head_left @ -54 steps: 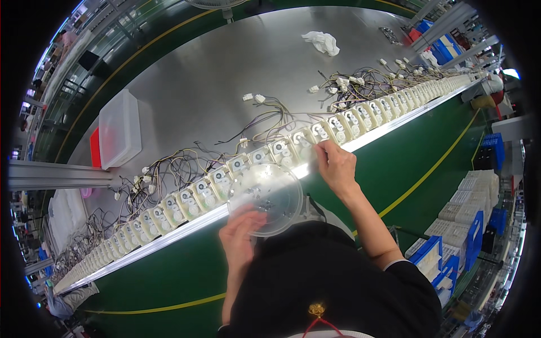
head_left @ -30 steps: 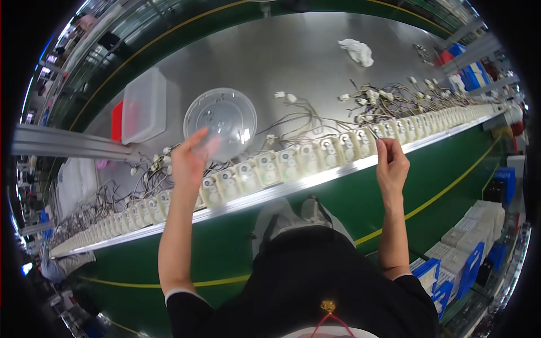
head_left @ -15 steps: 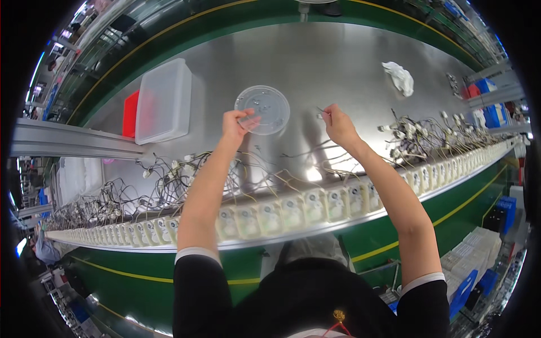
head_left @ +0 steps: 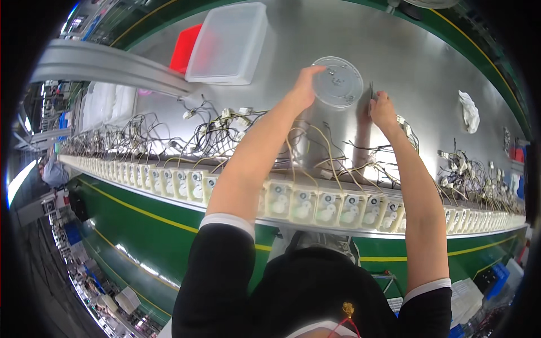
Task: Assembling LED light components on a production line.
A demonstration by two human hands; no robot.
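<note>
My left hand (head_left: 306, 85) is closed on the near-left rim of a round, shallow clear plastic dish (head_left: 324, 96). Several tiny shiny pieces (head_left: 338, 81) lie inside it, too small to name. Just right of the dish, my right hand (head_left: 384, 111) pinches a thin dark pair of tweezers (head_left: 371, 91). The tweezers point away from me, apart from the dish rim. Below both forearms runs a long row of small cream-coloured plastic housings (head_left: 304, 207) with white shapes inside. Black and yellow wires (head_left: 324, 141) trail from them onto the metal bench (head_left: 406, 56).
A translucent plastic bin (head_left: 228, 45) stands at the far left, with a red bin (head_left: 183, 49) beside it. A metal beam (head_left: 112, 65) crosses on the left. A crumpled white cloth (head_left: 469, 112) lies at the right. Bunched wires with white connectors (head_left: 459, 172) cover the right near side.
The view has swung, so the bench things appear shifted right. The dish and the tweezers are closer together, and the tweezers now point straight away from me. Both hands keep their hold.
</note>
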